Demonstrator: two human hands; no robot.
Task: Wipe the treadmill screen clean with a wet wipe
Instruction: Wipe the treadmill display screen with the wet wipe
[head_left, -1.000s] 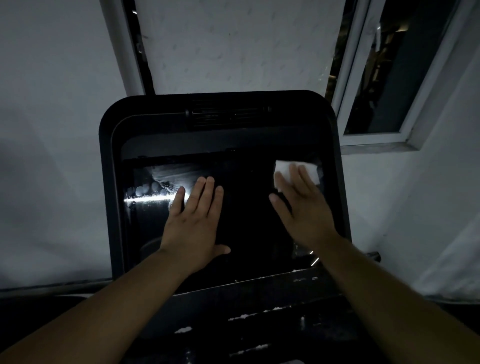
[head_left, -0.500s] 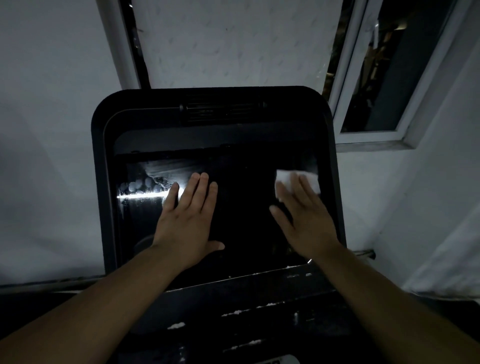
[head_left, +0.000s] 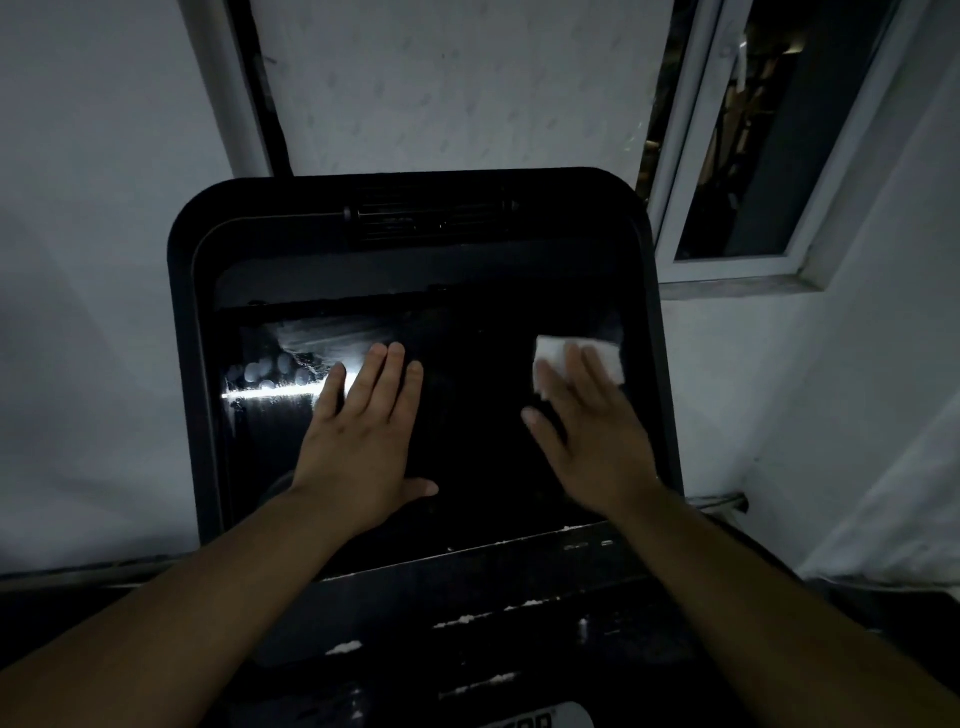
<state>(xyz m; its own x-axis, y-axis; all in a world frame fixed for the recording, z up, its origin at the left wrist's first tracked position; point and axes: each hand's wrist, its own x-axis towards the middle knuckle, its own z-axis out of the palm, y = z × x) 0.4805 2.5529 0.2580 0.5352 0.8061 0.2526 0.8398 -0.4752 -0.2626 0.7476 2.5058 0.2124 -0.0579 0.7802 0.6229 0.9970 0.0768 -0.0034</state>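
The treadmill screen (head_left: 478, 395) is a dark glossy panel set in a black console with rounded corners. My right hand (head_left: 592, 441) lies flat near the screen's right edge, fingers pressing a white wet wipe (head_left: 553, 356) against the glass. Only the wipe's upper part shows beyond my fingertips. My left hand (head_left: 363, 436) rests flat on the middle-left of the screen, fingers together, holding nothing. A bright streak of reflected light and smeared marks (head_left: 291, 374) show on the glass to the left of that hand.
A white wall stands behind the console. A window with a white frame (head_left: 737, 270) is at the upper right. Below the screen the dark console deck (head_left: 519, 623) carries pale specks and scuffs. White cloth hangs at the far right.
My right hand with the wipe has slid slightly down and to the right along the screen's right side. My left hand has stayed flat in the same place on the glass.
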